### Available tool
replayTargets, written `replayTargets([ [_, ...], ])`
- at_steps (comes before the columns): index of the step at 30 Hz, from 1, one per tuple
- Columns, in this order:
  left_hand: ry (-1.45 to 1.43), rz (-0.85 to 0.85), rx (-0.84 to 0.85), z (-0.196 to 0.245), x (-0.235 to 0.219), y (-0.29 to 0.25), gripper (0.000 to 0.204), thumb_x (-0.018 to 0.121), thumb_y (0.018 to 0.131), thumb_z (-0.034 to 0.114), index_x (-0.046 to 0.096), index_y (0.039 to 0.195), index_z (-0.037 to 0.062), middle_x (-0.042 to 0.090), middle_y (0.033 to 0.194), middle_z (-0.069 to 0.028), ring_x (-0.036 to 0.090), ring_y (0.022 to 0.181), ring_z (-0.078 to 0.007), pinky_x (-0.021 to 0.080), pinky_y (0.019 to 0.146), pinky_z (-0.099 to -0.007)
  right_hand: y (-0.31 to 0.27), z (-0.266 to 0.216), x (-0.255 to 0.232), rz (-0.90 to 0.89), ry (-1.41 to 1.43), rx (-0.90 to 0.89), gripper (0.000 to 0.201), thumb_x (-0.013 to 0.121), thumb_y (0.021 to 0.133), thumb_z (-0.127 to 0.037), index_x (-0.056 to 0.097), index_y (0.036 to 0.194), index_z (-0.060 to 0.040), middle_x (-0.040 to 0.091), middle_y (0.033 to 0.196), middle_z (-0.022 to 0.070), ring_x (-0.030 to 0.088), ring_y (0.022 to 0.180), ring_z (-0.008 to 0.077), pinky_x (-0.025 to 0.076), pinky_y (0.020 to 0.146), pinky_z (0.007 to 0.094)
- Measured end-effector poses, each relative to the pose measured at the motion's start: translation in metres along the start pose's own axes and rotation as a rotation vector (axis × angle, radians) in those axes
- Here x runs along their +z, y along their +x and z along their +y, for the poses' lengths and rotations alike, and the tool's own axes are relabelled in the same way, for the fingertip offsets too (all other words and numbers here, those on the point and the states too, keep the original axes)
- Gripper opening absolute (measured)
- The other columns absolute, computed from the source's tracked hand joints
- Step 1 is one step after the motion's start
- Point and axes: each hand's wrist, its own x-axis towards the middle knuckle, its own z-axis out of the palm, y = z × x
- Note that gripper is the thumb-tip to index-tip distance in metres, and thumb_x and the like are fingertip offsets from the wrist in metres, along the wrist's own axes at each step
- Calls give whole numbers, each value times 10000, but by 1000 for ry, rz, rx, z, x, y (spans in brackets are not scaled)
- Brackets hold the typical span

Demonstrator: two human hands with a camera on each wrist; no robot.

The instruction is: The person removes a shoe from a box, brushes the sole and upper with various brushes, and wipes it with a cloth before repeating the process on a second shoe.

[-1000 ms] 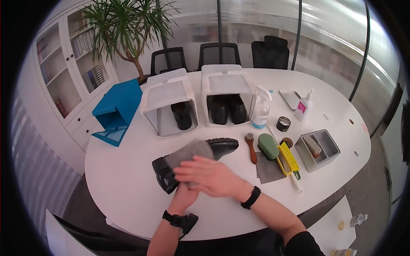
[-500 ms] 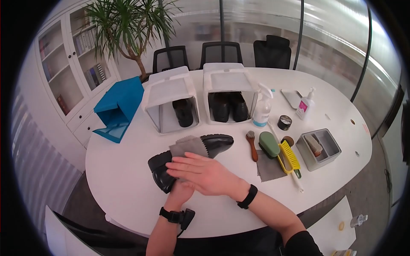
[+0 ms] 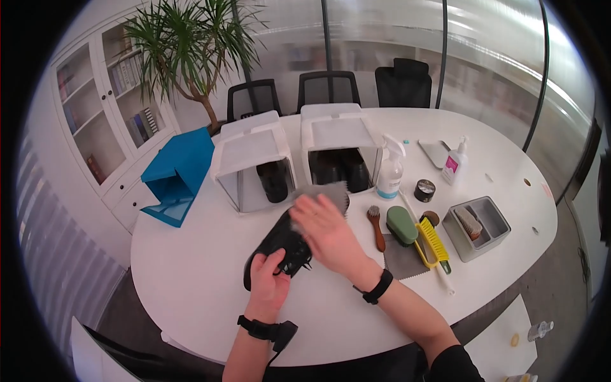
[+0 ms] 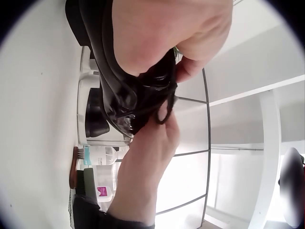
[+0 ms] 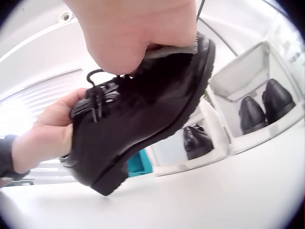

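My left hand (image 3: pixel 267 283) grips a black lace-up shoe (image 3: pixel 275 244) at its ankle opening, thumb over the edge near the laces. The shoe is tilted toe-up; in the right wrist view its blocky heel (image 5: pixel 109 181) is low, close over the white table (image 5: pixel 214 191). My right hand (image 3: pixel 328 239) is wrapped over the front of the shoe with a grey zigzag-edged cloth (image 3: pixel 332 189) under it. A strip of that cloth (image 5: pixel 171 51) shows between palm and toe. A loop of lace (image 4: pixel 164 114) hangs by the right hand in the left wrist view.
Behind stand two white shoe boxes (image 3: pixel 251 137) holding black shoes (image 3: pixel 273 181), beside a blue box (image 3: pixel 178 169). Rightward are a spray bottle (image 3: pixel 390 172), a round tin (image 3: pixel 424 190), a wooden brush (image 3: pixel 375 228), a green-backed brush (image 3: pixel 401 224), a yellow brush (image 3: pixel 433 245) and a grey caddy (image 3: pixel 477 226).
The shoe has turned from lying on its side to toe-up and slanting away. My left hand now shows at the opening, and the right hand with the cloth has moved up toward the toe.
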Motion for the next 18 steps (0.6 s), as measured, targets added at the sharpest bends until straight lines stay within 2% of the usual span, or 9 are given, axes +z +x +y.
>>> replayTargets([
  [1,-12,-27,8,1,-5,-3,242,634,971,2,613,1213,4,705,1153,-103,681,1093,-199,557,978,-364,-1,-11,6,-30,162,-5,406,655,949,-105,622,1325,42,608,1420,223,536,1389,338,358,1228,493],
  [2,-28,31,44,-5,-19,1,230,621,982,37,633,1211,26,709,1152,-77,670,1117,-182,553,969,-365,1,-24,6,-10,211,5,391,643,968,-120,629,1330,29,617,1418,205,533,1395,329,360,1227,492],
  [4,-93,-15,60,-2,-29,2,218,615,989,53,645,1204,34,711,1163,-62,670,1121,-174,551,967,-362,4,-37,0,11,260,14,377,631,987,-134,635,1334,16,625,1416,187,530,1402,321,362,1226,490],
  [6,-141,-136,83,5,-28,0,209,603,1008,82,674,1202,52,714,1207,-23,666,1146,-155,541,978,-357,7,-37,-6,-156,393,-92,375,623,1007,-134,643,1375,-66,618,1460,105,505,1438,297,353,1235,483],
  [7,-146,-134,91,8,-23,-1,209,603,1008,82,674,1202,52,714,1207,-23,666,1146,-155,541,978,-357,8,-33,-6,-161,394,-99,375,623,1007,-134,643,1375,-66,618,1460,105,505,1438,297,353,1235,483],
  [10,-153,-150,34,11,-18,-5,254,590,1017,63,663,1258,26,701,1276,-59,649,1213,-182,526,1031,-362,10,-15,-10,-155,249,-146,399,640,993,-144,646,1389,-105,601,1489,67,481,1460,283,335,1243,480],
  [13,-147,-119,-1,8,-16,-5,320,594,1011,24,621,1329,-7,679,1332,-103,637,1254,-211,515,1077,-377,16,7,-33,24,-173,-18,377,665,970,-171,672,1339,-94,588,1497,50,453,1470,285,330,1241,508],
  [16,-9,-195,13,4,-7,-8,425,600,997,27,546,1409,-60,654,1359,-152,637,1254,-243,504,1109,-385,15,10,-25,108,-116,38,376,665,964,-156,668,1332,-76,575,1506,67,437,1476,300,326,1236,538],
  [18,-24,-168,26,4,-9,-6,381,611,986,7,576,1362,-36,670,1325,-134,638,1247,-230,506,1096,-375,9,0,-13,18,18,-27,346,643,974,-131,670,1311,-56,577,1499,84,445,1472,306,335,1239,516],
])
